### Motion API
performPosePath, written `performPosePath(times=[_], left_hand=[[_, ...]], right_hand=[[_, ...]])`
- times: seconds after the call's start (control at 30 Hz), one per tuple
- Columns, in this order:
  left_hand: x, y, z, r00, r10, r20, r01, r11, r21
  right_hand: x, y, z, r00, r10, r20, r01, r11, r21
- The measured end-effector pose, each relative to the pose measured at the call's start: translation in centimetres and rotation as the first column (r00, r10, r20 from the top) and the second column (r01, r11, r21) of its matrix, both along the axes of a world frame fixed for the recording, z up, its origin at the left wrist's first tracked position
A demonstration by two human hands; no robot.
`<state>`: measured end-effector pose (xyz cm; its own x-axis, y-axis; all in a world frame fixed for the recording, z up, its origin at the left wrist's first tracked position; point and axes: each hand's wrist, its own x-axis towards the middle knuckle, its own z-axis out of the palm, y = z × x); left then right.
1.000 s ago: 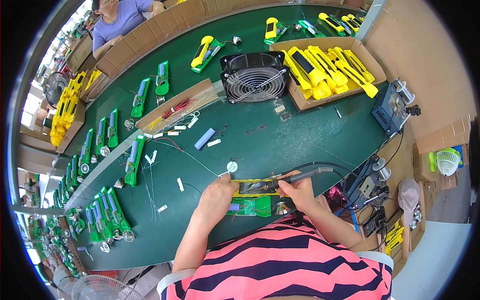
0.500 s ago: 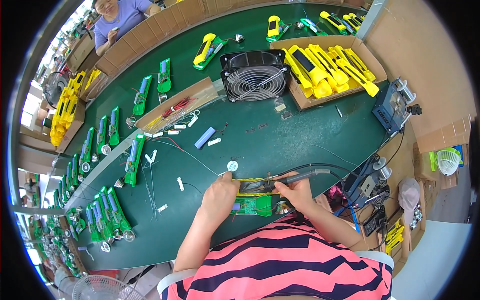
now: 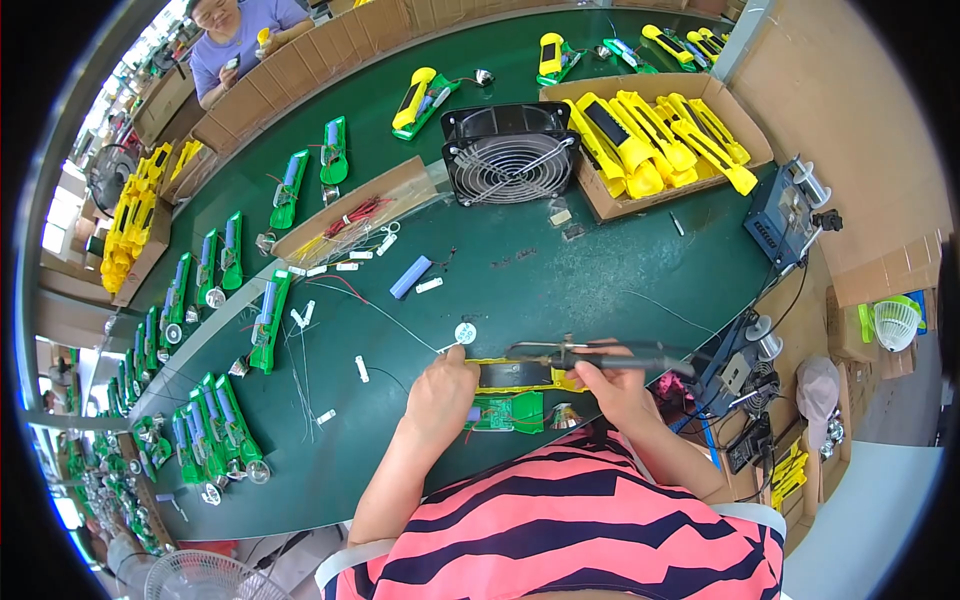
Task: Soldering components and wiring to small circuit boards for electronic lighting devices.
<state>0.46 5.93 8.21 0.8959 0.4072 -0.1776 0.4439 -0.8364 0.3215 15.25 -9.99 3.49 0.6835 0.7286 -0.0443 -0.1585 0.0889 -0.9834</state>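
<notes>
In front of me lies a yellow plastic housing [image 3: 517, 377] with a dark inner panel. My left hand [image 3: 445, 392] is closed at its left end, its fingertips largely hidden; a thin wire runs to those fingers from the upper left. A round white disc [image 3: 465, 333] lies just beyond the fingers. My right hand [image 3: 614, 388] grips a soldering iron [image 3: 622, 360] with a dark handle, blurred, its metal tip pointing left above the housing. Nearer my body sits a green housing [image 3: 515, 412] with a circuit board, beside a silver reflector cup [image 3: 565, 415].
A black fan [image 3: 510, 165] and a carton [image 3: 640, 205] of yellow housings stand at the back. Green housings with blue batteries [image 3: 268, 310] line the left. Soldering stations [image 3: 780, 225] stand at the right. Across a cardboard barrier [image 3: 300, 65] sits a co-worker holding small parts.
My right hand has lifted the soldering iron out of the yellow housing and moved slightly right. The left hand stays put. The co-worker's other hand now shows, holding a yellow part.
</notes>
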Motion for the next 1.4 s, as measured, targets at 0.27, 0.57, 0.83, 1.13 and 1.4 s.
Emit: performPosePath(times=[0.27, 0.57, 0.83, 1.13, 1.4], left_hand=[[0.0, -0.1, -0.3, 0.999, -0.051, -0.011, 0.052, 0.988, 0.149], [0.2, -0.2, 0.1, 1.000, 0.023, 0.014, -0.024, 0.998, 0.056], [0.1, 0.3, -0.3, 0.991, 0.070, 0.114, -0.078, 0.995, 0.068], [1.2, -4.1, -0.1, 0.955, -0.059, 0.291, 0.022, 0.991, 0.129], [1.0, -5.2, -1.9, 0.854, 0.111, 0.509, -0.061, 0.992, -0.113]], right_hand=[[2.3, -2.3, 0.2, 0.655, 0.122, 0.746, -0.065, 0.992, -0.105], [2.9, -2.8, 0.2, 0.690, 0.323, 0.648, -0.179, 0.943, -0.280], [3.2, -2.6, 0.9, 0.685, 0.386, 0.618, -0.237, 0.920, -0.312], [3.2, -2.4, 1.6, 0.709, 0.397, 0.582, -0.233, 0.912, -0.338], [3.7, -0.8, -0.2, 0.646, 0.371, 0.667, -0.329, 0.924, -0.195]])
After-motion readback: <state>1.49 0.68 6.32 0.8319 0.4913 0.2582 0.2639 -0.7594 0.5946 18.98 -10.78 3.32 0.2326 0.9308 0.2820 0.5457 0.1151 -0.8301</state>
